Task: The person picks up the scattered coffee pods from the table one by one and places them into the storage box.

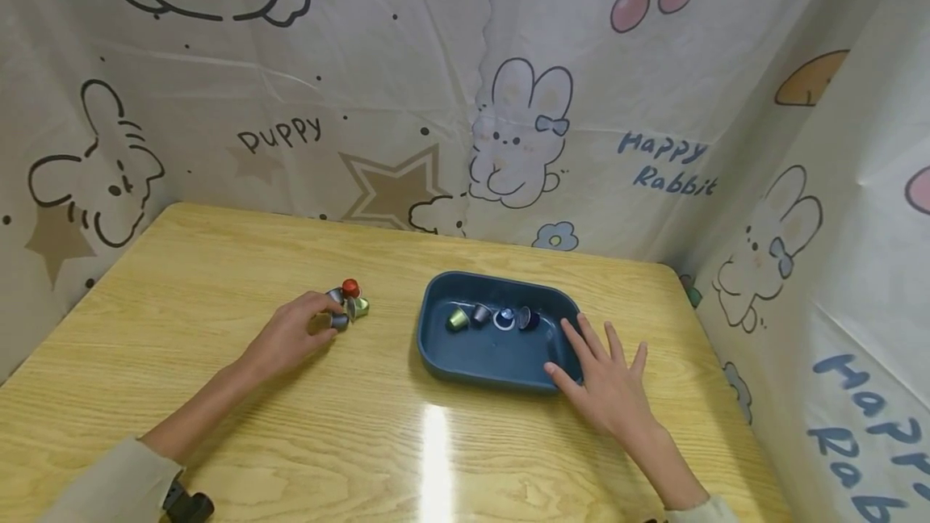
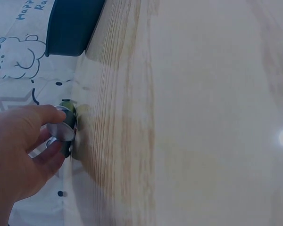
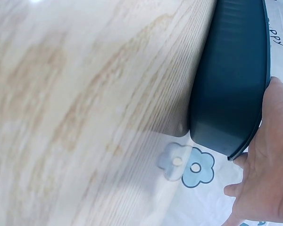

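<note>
Left hand (image 1: 294,335) pinches grey capsule (image 1: 339,321) between thumb and finger, centre-left of frame. Right hand (image 1: 613,390) spread, touching right rim of tray (image 1: 479,351). Looks about half done: four capsules (image 1: 480,314) in tray, mid-frame; left over: held one, red capsule (image 1: 351,288), green capsule (image 1: 361,307), second grey one (image 1: 336,294).

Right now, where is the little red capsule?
In the head view, the red capsule is left of the blue tray, at the far edge of the small cluster, just beyond the green capsule.
</note>
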The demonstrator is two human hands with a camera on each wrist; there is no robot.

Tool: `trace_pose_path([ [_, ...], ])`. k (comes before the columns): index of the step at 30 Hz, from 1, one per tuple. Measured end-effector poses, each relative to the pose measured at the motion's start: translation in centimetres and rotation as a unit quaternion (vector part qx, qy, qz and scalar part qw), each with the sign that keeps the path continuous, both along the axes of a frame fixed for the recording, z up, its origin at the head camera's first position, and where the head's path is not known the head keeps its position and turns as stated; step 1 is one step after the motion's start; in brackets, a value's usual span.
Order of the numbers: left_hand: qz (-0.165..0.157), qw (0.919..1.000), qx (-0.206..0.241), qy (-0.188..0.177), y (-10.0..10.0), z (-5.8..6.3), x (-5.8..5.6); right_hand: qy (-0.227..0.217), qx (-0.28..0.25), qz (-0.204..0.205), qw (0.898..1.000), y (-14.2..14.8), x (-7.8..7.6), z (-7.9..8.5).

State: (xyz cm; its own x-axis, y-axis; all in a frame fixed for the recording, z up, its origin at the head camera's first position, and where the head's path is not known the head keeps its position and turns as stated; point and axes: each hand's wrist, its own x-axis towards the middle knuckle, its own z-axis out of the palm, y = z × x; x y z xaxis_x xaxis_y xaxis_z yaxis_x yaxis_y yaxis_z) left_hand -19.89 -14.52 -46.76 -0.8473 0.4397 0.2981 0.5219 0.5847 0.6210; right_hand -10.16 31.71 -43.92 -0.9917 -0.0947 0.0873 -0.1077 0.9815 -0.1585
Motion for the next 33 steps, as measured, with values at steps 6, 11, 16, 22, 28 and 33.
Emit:
trace_pose_path([
  [6, 0.006, 0.9998, -0.008, -0.018, 0.0, 0.2, 0.1, 0.000, -0.002, 0.000, 1.000, -0.1, 0.0, 0.0],
  [11, 0.008, 0.9996, -0.013, -0.024, -0.1, 0.2, 0.1, 0.001, -0.003, 0.000, 1.000, -0.1, -0.1, 0.0],
  [16, 0.005, 0.9995, -0.014, -0.029, -0.1, 0.2, 0.1, 0.001, -0.004, -0.001, 1.000, -0.1, -0.1, -0.1],
  [22, 0.001, 0.9987, -0.015, -0.048, -0.1, 0.3, 0.2, 0.000, -0.003, -0.002, 1.000, -0.1, -0.2, -0.1],
  [28, -0.005, 0.9981, -0.016, -0.060, 0.1, 0.7, 0.5, -0.002, -0.006, 0.000, 1.000, 0.0, -0.1, 0.0],
  [33, -0.013, 0.9966, 0.003, -0.081, 0.8, 1.4, 0.8, 0.000, -0.008, 0.001, 1.000, 0.1, 0.0, -0.1],
])
